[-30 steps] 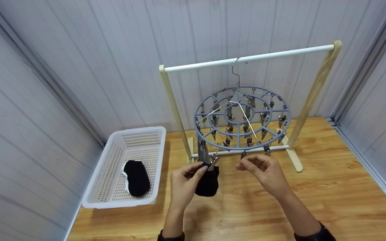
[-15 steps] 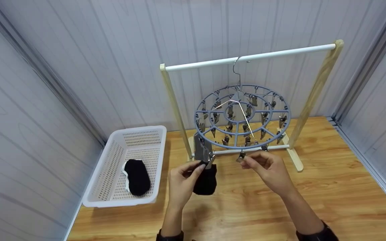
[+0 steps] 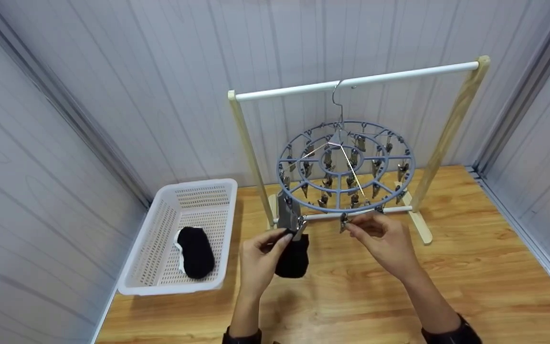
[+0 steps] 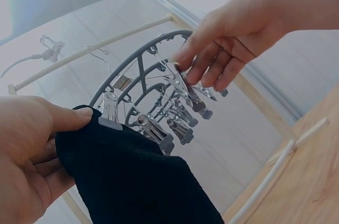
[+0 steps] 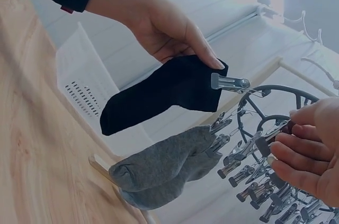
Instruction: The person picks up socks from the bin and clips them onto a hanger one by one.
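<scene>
My left hand (image 3: 260,260) pinches the cuff edge of a black sock (image 3: 292,260) between thumb and fingers. One metal clip (image 5: 229,82) from the round hanger (image 3: 338,210) bites that cuff, as the right wrist view shows. To the right, my right hand (image 3: 386,243) pinches another hanging metal clip (image 3: 343,222) between thumb and forefinger; no cloth is in that clip. Two grey socks (image 5: 164,160) hang from clips beside the black one. From the head view, the black sock partly hides behind the left hand's fingertips.
A white perforated basket (image 3: 229,229) stands at the left, holding a black sock (image 3: 197,253) with something white under it. The hanger hooks over the white rail (image 3: 399,76) of a wooden-legged rack (image 3: 451,124). Several unused clips dangle from its rings.
My right hand has come to the front clip and taken hold of it, and the clip has turned. The hanger shifted slightly. My left hand stays on the black sock, moving slightly left.
</scene>
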A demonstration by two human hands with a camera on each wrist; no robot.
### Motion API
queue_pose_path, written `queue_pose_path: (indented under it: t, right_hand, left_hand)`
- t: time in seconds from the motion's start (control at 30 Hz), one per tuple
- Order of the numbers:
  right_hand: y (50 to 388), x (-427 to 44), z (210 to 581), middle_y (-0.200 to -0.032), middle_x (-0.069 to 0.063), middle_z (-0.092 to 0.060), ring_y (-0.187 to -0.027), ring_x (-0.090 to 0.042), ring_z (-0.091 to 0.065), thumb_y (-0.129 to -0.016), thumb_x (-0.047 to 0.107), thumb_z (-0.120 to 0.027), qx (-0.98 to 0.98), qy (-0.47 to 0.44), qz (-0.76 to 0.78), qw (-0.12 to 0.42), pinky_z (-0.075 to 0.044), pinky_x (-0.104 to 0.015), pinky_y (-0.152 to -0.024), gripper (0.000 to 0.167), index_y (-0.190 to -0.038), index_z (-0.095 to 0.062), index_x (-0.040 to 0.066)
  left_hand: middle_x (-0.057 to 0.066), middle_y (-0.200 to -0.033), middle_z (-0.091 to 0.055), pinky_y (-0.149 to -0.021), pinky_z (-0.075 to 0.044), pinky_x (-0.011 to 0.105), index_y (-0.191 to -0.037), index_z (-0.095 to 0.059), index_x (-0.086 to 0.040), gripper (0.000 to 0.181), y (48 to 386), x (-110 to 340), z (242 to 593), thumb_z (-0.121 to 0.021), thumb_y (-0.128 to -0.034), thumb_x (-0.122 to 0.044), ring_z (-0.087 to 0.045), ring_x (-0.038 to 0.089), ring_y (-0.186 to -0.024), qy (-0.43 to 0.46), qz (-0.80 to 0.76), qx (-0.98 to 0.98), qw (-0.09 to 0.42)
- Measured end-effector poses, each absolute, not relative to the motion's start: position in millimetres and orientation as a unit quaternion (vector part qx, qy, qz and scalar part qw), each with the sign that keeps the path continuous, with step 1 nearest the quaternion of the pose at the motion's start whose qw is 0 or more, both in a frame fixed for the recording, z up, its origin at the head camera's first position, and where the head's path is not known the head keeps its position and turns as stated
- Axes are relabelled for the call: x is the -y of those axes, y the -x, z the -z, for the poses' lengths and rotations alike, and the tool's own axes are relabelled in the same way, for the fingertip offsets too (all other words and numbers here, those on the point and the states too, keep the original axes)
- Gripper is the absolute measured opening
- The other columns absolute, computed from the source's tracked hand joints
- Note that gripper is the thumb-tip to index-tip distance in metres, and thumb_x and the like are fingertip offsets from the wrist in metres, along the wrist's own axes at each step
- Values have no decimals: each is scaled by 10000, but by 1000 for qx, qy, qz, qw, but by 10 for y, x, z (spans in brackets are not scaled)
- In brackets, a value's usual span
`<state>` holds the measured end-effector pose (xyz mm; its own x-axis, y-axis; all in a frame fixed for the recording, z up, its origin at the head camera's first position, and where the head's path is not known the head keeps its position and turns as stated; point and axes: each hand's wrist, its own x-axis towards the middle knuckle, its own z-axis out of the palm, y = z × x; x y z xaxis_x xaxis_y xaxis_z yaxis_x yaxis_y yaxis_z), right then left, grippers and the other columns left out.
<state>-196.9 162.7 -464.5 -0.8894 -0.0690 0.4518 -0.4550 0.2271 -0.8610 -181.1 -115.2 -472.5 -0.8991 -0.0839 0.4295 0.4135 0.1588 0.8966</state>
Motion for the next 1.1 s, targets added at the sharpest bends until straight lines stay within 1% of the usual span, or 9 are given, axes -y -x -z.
queue_pose_path:
  t: [0.17,0.4,0.57,0.67,0.77,0.87,1.03,1.1]
  right_hand:
    - [1979,-1621,4673,-944,28,-776,-836,-144,-762,-920,63,-825,781,-161,-578,173,-620,-251,-772,118,-1019,-779,108]
    - [1985,-1630,4694,-965,65,-773,-890,-128,-765,-907,102,-845,794,-170,-552,190,-607,-227,-821,140,-1020,-777,149]
    - [1989,-1636,4696,-1042,66,-772,-952,-151,-759,-900,131,-856,795,-174,-548,191,-593,-237,-888,214,-1096,-782,174]
    - [1995,-1635,4697,-1117,41,-774,-1011,-165,-755,-904,149,-855,792,-177,-557,175,-582,-249,-929,276,-1171,-785,156]
    - [1998,-1632,4701,-1150,2,-774,-1045,-175,-753,-909,142,-849,781,-182,-578,150,-581,-263,-941,303,-1203,-781,115]
    - [1999,-1628,4708,-1155,-41,-774,-1051,-179,-751,-914,107,-837,765,-185,-602,132,-588,-284,-936,301,-1209,-779,84]
    - [1992,-1622,4711,-1142,-108,-770,-1040,-163,-743,-925,51,-811,744,-190,-629,121,-600,-298,-912,275,-1198,-774,47]
    - [1990,-1624,4711,-1132,-136,-769,-1033,-163,-746,-928,45,-806,739,-190,-636,116,-605,-303,-901,279,-1202,-763,9]
  left_hand:
    - [80,-977,-808,-756,-634,297,-1027,-830,-22,110,1811,1147,4740,-825,-919,-44,-769,159,-853,113,639,734,200]
    - [47,-976,-810,-761,-633,301,-1028,-837,-54,108,1807,1147,4744,-831,-922,-74,-771,168,-863,111,639,736,195]
    - [43,-976,-809,-766,-633,304,-1034,-836,-61,108,1799,1146,4735,-827,-929,-84,-771,172,-873,111,642,735,187]
    - [57,-978,-807,-761,-634,305,-1027,-836,-54,105,1798,1143,4732,-830,-924,-74,-769,170,-875,113,644,734,186]
    - [74,-980,-806,-753,-633,299,-1023,-834,-41,102,1796,1139,4731,-827,-923,-63,-766,163,-872,114,646,732,185]
    - [90,-981,-805,-749,-631,293,-1025,-830,-24,102,1796,1135,4733,-819,-928,-53,-764,161,-868,115,648,730,183]
    - [98,-985,-803,-754,-628,288,-1028,-828,-19,106,1798,1136,4736,-818,-930,-57,-761,166,-872,115,649,730,180]
    - [95,-988,-803,-761,-626,286,-1030,-827,-18,108,1801,1136,4738,-818,-931,-61,-760,166,-876,111,650,731,176]
